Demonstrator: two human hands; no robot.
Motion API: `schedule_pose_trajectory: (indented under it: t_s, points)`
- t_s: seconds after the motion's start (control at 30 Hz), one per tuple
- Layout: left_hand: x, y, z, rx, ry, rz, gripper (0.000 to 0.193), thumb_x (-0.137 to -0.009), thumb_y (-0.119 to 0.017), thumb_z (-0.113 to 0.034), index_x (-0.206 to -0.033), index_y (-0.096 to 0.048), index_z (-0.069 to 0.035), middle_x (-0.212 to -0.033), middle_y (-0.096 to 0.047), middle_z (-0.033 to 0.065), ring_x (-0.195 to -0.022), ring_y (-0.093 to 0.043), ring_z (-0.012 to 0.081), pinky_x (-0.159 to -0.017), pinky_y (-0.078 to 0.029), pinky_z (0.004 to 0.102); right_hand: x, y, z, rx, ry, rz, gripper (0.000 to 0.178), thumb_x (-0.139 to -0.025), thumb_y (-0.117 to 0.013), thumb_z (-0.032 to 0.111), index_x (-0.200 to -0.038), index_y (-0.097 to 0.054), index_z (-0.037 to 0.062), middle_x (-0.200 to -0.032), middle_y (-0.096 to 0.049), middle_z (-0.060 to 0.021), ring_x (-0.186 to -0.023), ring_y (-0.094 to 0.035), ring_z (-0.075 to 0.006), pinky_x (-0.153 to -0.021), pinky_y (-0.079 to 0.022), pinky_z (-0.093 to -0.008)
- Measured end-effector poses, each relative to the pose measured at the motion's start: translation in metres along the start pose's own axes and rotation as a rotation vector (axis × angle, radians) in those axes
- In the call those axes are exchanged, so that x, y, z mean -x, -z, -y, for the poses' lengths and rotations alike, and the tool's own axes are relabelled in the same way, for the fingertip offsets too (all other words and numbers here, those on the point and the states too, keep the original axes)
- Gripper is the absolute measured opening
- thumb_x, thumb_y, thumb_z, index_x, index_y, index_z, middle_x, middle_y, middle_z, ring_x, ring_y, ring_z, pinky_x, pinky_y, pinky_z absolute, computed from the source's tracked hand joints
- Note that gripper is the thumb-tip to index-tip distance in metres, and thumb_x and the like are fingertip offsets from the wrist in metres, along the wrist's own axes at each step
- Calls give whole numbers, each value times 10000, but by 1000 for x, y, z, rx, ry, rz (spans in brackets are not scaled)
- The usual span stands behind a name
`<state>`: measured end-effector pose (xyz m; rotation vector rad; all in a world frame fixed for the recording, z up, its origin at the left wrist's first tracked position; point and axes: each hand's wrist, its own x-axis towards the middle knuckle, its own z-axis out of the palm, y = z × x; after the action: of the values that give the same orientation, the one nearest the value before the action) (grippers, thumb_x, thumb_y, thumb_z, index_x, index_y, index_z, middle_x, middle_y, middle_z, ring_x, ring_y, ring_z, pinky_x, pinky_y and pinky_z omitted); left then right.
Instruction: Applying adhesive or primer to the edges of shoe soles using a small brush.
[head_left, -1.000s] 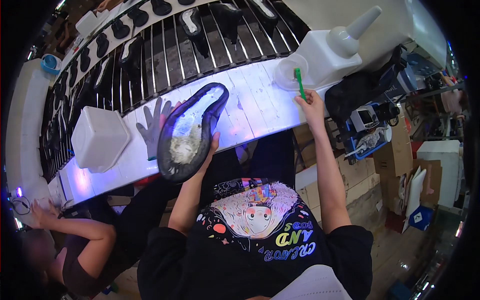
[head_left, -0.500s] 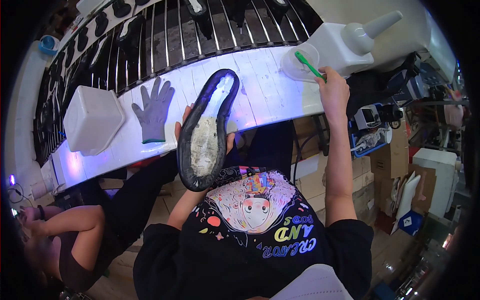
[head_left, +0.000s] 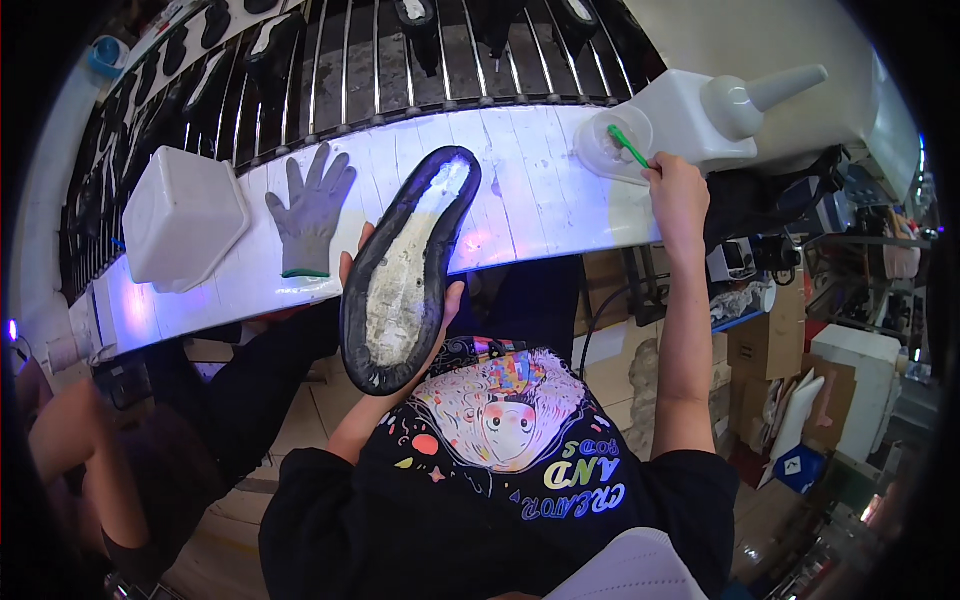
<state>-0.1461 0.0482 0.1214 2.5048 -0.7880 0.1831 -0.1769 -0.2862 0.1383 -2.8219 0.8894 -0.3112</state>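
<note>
A black lasted shoe upper (head_left: 400, 285) is tilted over the table's near edge, its pale, patchy bottom facing up. My left hand (head_left: 452, 303) grips it from beneath, with fingertips showing on both sides and the palm hidden. At the right, my right hand (head_left: 680, 200) is closed on the handle of a thin green brush (head_left: 630, 148). The brush's head is inside a small translucent cup (head_left: 586, 148); what the cup holds is hard to make out. Just behind the cup is a white squeeze bottle (head_left: 690, 110) with a long spout.
A grey glove (head_left: 312, 215) lies flat on the white table (head_left: 520, 200), left of the shoe. Beside it stands a white plastic tub (head_left: 185, 220). Along the far edge runs a metal-bar rack (head_left: 350, 70) carrying black shoes. Another person's arm (head_left: 85, 440) is at lower left; cardboard boxes (head_left: 765, 335) stand at right.
The shoe upper has shifted slightly left and down in the picture. The table and rack have moved a little too, as the view shifted. The other person's arm at left has moved.
</note>
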Motion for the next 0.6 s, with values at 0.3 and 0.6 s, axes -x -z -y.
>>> schedule_pose_trajectory:
  t_s: [0.3,0.6]
  points:
    - [8,-24,7,831,191,63,787,-847,-575,-438,-1459,-203,-112,-1447,-335,79,-1328,-288,227,-1075,-138,454,6,-22,-34,-283,15,11,185,-783,-671,159,-888,-675,7,-710,-645,-137,-614,-623,-267,-552,-466,-368]
    - [16,-72,7,972,72,-223,906,-729,-747,-30,-1441,-200,-146,-1396,-354,106,-1160,-511,248,-895,-510,453,27,-53,-42,-1103,-244,21,268,-850,-673,112,-1084,-605,1,-724,-637,-24,-489,-442,-8,-431,-309,-149]
